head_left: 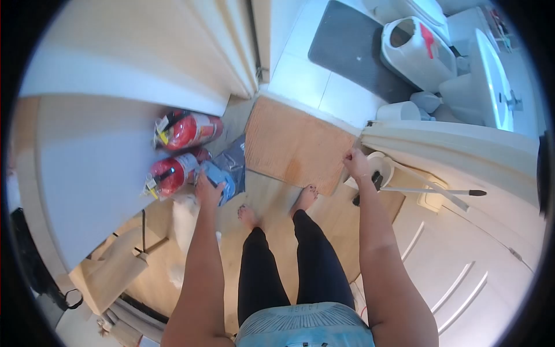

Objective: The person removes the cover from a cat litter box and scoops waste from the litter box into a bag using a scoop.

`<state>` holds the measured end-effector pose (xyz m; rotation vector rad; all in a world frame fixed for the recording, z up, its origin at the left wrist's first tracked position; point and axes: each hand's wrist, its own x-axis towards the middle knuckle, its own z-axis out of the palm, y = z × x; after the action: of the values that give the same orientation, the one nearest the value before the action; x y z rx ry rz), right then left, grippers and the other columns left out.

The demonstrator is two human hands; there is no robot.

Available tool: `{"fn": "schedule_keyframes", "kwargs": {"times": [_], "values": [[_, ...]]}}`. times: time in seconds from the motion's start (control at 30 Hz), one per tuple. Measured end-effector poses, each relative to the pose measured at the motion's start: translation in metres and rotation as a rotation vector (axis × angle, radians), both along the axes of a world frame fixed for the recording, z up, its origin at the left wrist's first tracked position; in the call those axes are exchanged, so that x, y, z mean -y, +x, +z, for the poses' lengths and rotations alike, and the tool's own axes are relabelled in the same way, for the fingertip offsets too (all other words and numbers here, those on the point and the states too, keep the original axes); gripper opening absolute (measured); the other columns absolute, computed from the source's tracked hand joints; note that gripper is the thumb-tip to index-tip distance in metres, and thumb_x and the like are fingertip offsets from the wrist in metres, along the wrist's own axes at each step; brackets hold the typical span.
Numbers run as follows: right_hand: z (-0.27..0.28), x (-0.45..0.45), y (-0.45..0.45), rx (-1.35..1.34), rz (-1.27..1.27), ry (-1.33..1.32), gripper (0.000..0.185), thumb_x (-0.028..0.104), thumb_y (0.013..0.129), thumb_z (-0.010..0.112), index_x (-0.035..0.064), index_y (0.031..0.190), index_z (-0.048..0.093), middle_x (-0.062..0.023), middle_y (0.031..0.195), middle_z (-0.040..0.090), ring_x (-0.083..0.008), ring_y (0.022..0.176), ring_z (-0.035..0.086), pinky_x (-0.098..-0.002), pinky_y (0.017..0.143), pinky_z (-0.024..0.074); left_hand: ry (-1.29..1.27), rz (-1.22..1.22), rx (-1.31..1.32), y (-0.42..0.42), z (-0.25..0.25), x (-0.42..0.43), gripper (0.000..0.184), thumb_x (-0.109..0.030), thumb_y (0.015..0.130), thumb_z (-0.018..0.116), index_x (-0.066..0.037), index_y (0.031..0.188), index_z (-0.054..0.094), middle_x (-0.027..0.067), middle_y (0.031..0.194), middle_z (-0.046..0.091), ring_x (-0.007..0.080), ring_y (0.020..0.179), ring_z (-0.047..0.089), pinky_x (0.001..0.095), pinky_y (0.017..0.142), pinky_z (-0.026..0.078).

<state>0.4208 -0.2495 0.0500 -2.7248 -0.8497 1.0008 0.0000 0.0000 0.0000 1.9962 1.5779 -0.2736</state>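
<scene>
My left hand (207, 189) is closed on a crumpled light-blue bundle (218, 176) that looks like a plastic bag. Dark grey plastic (234, 159) lies against the bundle's far side. Just beyond that hand, two red fire extinguishers (196, 128) stand by the white wall. My right hand (356, 163) is held out at the right edge of an orange-tan mat (298, 144), with its fingers curled together. Whether anything is pinched in them is hidden. Next to it is a white round container (380, 165) with long handles nearby.
A white furry animal (185, 220) is on the wooden floor below my left arm. Past the doorway are a dark grey mat (355, 49), a white litter box (413, 55) with a red scoop, and a basin (488, 81). A wooden box-like piece (110, 272) stands lower left.
</scene>
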Motion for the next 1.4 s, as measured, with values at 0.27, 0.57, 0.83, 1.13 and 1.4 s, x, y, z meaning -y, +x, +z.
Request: {"fn": "schedule_keyframes", "kwargs": {"times": [0.27, 0.57, 0.83, 1.13, 1.4], "values": [[0.067, 0.057, 0.054, -0.239, -0.019, 0.2, 0.032, 0.03, 0.087, 0.056, 0.0079, 0.109, 0.065, -0.0192, 0.112, 0.062, -0.0351, 0.105, 0.058, -0.0425, 0.092, 0.0451, -0.029, -0.037, 0.197, 0.079, 0.11, -0.006, 0.065, -0.026, 0.073, 0.074, 0.002, 0.126, 0.047, 0.0236, 0.124, 0.051, 0.0362, 0.117, 0.048, 0.0422, 0.1, 0.038], [0.203, -0.003, 0.129, -0.358, -0.318, 0.421, 0.037, 0.024, 0.089, 0.055, 0.0058, 0.121, 0.058, -0.0188, 0.116, 0.062, -0.0326, 0.111, 0.056, -0.0377, 0.096, 0.0432, -0.283, -0.526, 0.201, 0.323, 0.246, 0.029, 0.056, -0.027, 0.078, 0.068, -0.004, 0.127, 0.051, 0.0218, 0.126, 0.054, 0.0356, 0.119, 0.048, 0.0435, 0.1, 0.039], [0.27, -0.106, 0.233, -0.174, -0.359, 0.484, 0.035, 0.026, 0.089, 0.056, 0.0091, 0.12, 0.06, -0.0172, 0.119, 0.059, -0.0329, 0.108, 0.057, -0.0385, 0.095, 0.0433, -0.287, -1.086, 0.565, 0.539, 0.311, -0.036, 0.053, -0.025, 0.083, 0.063, -0.006, 0.13, 0.049, 0.0204, 0.14, 0.041, 0.0344, 0.129, 0.04, 0.0401, 0.107, 0.033], [0.318, -0.138, 0.346, 0.062, -0.43, 0.581, 0.032, 0.021, 0.086, 0.06, 0.0104, 0.116, 0.06, -0.0142, 0.112, 0.057, -0.0323, 0.102, 0.058, -0.0383, 0.089, 0.0459, -0.227, -1.324, 0.517, 0.721, 0.34, -0.109, 0.054, -0.022, 0.082, 0.064, -0.007, 0.131, 0.049, 0.0187, 0.142, 0.039, 0.0366, 0.129, 0.039, 0.042, 0.107, 0.033], [0.314, -0.142, 0.493, 0.139, -0.623, 0.518, 0.018, 0.019, 0.084, 0.061, 0.008, 0.097, 0.066, -0.0126, 0.095, 0.063, -0.0312, 0.092, 0.061, -0.0398, 0.08, 0.0479, -0.144, -1.594, 0.525, 0.882, 0.365, -0.108, 0.048, -0.021, 0.081, 0.066, -0.009, 0.125, 0.055, 0.0159, 0.141, 0.041, 0.0358, 0.132, 0.036, 0.0436, 0.107, 0.032]]}}
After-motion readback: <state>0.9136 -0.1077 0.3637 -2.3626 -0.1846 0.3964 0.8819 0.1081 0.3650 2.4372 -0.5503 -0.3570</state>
